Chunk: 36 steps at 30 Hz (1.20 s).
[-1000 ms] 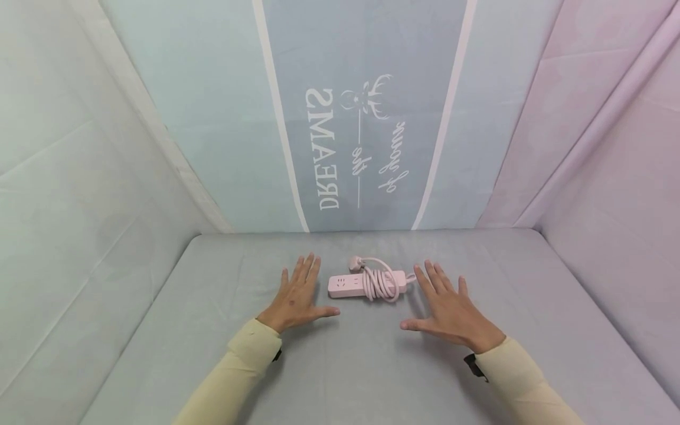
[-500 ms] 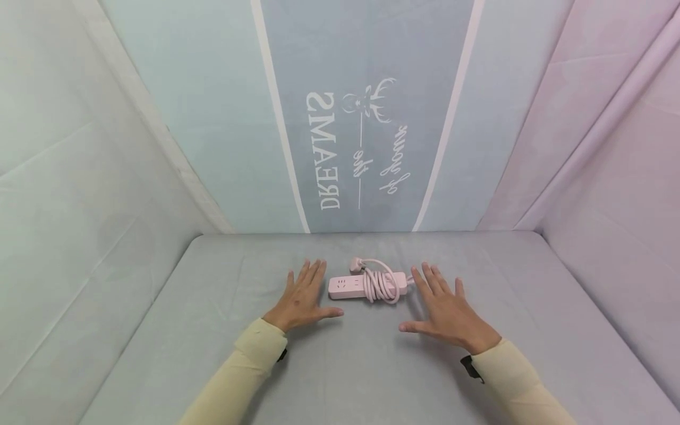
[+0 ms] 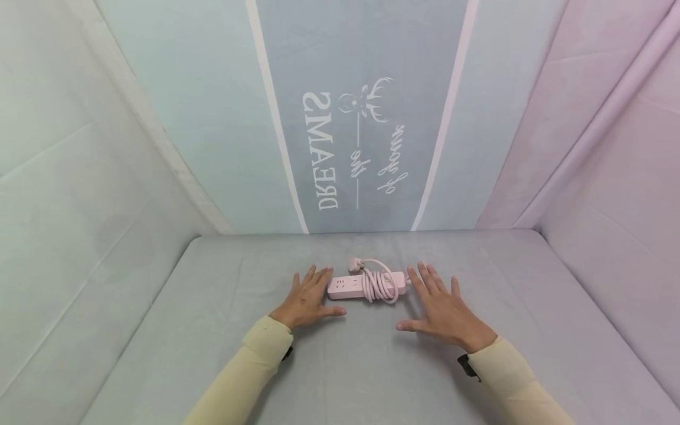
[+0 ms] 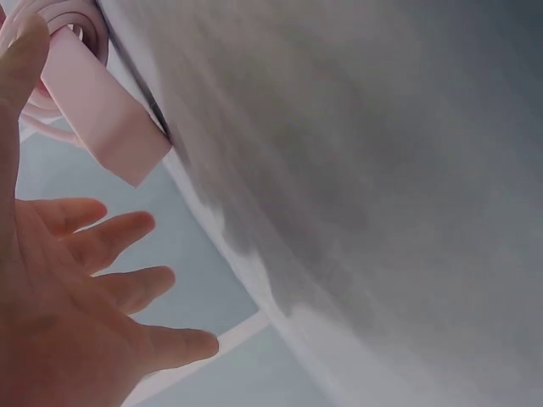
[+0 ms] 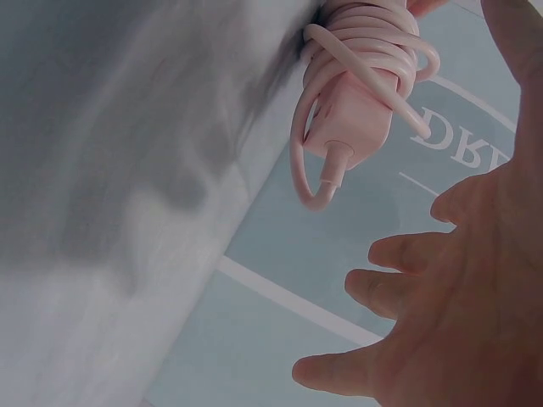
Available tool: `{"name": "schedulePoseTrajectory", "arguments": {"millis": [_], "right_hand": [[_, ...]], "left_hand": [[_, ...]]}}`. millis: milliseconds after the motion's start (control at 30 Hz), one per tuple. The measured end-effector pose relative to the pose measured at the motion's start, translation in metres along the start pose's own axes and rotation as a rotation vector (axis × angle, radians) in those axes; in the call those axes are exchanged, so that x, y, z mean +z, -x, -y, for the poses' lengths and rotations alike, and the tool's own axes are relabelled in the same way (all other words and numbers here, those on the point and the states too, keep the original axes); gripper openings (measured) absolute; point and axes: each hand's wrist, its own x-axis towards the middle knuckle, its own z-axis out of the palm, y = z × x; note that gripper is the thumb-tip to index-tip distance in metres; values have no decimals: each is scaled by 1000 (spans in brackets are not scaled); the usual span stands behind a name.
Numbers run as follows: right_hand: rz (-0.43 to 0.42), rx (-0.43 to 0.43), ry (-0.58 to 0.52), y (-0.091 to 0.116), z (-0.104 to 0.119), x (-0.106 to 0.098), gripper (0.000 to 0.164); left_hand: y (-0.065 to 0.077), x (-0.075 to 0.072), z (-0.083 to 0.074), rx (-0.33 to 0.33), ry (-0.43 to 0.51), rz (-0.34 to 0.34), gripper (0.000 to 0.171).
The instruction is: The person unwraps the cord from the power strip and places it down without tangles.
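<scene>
A pink power strip (image 3: 345,287) lies crosswise on the grey cloth surface, its cord (image 3: 378,285) wound several times round the right half. The plug (image 3: 355,264) rests just behind the strip. My left hand (image 3: 305,301) is at the strip's left end, fingers spread and straight, thumb pointing right in front of it. In the left wrist view, a gap shows between those fingers and the strip's end (image 4: 136,148). My right hand (image 3: 443,310) hovers by the cord end with fingers spread, index fingertip close to where the cord (image 5: 338,161) leaves the strip. Neither hand holds anything.
Pale cloth walls stand at the left (image 3: 95,177), the right (image 3: 621,195) and the back. The blue back panel (image 3: 393,35) carries white stripes and mirrored lettering. The grey surface (image 3: 361,366) meets the back wall a short way behind the strip.
My left hand has moved right, closer to the strip's left end. My right hand has shifted slightly left toward the cord end. The power strip has stayed in place.
</scene>
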Motion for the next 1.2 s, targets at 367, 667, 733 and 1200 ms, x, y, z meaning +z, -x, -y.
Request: {"name": "schedulePoseTrajectory", "arguments": {"millis": [367,667,733,1200], "right_hand": [[-32,-12,23,0,-3,10,116],[-48,-17,24,2,-5,13,115],[-54,-20,30,3,-5,14,114],[-62,-21,40,8,-7,17,113]], "left_hand": [[-2,8,3,32,7,28,94],[-4,10,0,53,-39,17,80],[-4,9,-2,74,-68,4,74],[-8,12,-12,88,-157,-4,52]]}}
